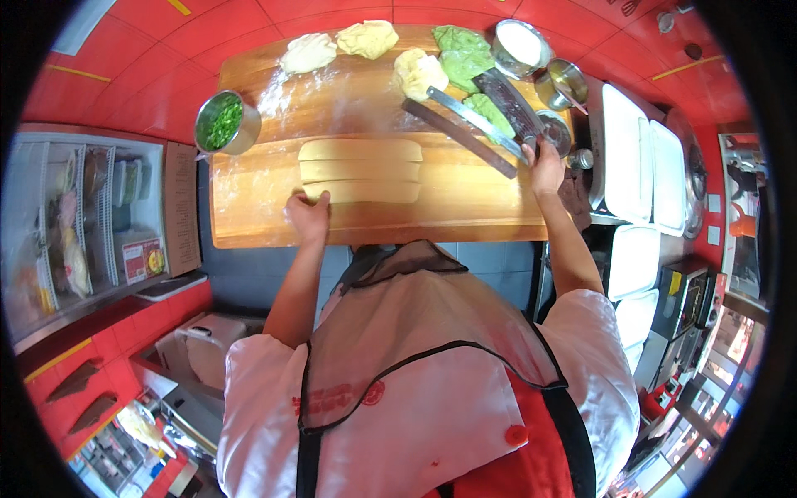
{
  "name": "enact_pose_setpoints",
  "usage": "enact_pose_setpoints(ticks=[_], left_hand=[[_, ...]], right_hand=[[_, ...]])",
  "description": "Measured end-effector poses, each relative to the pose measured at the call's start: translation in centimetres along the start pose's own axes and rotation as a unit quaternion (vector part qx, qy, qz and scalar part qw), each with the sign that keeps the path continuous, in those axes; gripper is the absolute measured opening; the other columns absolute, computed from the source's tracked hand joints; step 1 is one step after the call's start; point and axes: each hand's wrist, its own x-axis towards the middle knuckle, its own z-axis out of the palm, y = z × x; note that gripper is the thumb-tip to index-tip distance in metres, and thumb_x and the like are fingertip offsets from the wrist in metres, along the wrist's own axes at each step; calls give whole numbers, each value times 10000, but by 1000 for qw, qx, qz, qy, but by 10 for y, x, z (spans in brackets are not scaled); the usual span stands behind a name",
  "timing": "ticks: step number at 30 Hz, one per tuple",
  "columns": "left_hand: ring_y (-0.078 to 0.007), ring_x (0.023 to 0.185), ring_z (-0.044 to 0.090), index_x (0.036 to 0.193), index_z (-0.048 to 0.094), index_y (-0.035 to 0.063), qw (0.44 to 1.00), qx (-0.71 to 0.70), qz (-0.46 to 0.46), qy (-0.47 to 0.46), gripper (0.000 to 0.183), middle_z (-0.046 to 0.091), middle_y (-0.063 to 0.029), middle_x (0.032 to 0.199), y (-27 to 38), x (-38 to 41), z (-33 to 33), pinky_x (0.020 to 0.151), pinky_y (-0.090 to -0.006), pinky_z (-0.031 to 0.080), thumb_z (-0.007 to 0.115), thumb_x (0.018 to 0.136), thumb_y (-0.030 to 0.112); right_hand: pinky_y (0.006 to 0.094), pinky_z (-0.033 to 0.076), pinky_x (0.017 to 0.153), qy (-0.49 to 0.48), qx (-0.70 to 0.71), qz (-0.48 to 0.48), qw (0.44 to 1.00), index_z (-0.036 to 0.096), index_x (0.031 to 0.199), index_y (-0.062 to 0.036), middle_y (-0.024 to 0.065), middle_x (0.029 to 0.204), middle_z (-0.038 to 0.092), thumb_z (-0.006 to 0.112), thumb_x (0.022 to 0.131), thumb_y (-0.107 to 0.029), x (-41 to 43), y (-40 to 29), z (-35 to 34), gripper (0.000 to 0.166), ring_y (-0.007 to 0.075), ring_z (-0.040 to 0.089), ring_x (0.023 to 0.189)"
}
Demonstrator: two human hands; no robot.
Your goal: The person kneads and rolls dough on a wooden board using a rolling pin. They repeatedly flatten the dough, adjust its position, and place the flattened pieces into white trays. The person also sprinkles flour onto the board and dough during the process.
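Three yellow dough strips [361,171] lie side by side on the floured wooden board [261,227] in front of me. My left hand [308,215] is at the left end of the nearest strip, thumb and fingers apart, the thumb touching the dough. At the board's right side, my right hand [548,168] grips the near end of a long flat metal blade [476,123]. Beside that blade lies a brown wooden strip [459,138]. A dark rolling pin [507,103] rests just beyond it, partly over green dough [489,113].
Lumps of pale dough [309,53], yellow dough [367,38] and more green dough [462,56] sit along the far edge. A metal pot of chopped greens [225,124] stands left. Far right are a bowl of white powder [518,42], a metal cup [562,84] and white trays [622,152].
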Motion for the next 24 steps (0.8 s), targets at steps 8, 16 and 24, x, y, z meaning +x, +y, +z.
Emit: enact_pose_setpoints(ticks=[8,16,24], left_hand=[[-121,907,581,1262,483,93,856,-496,-122,-76,393,575,-11,1117,1,-22,-13,721,-272,520,664,945,-51],[-207,1123,591,1408,508,-9,859,-504,-68,-55,508,605,-105,1293,-34,-6,10,964,-307,495,668,928,-54],[-268,1105,633,1485,469,46,821,-525,-162,-154,572,600,-126,1326,-27,8,-13,878,-366,584,652,944,26]], right_hand=[[452,521,773,-320,338,96,880,642,1107,-31,172,942,681,736,919,-330,-91,-146,4,365,349,655,900],[446,537,793,-222,313,270,883,608,1045,13,192,939,666,846,801,-315,-118,-274,8,473,334,660,857],[444,522,753,-90,390,286,871,534,1124,-105,175,846,622,786,834,-148,-129,-295,50,386,348,630,799]])
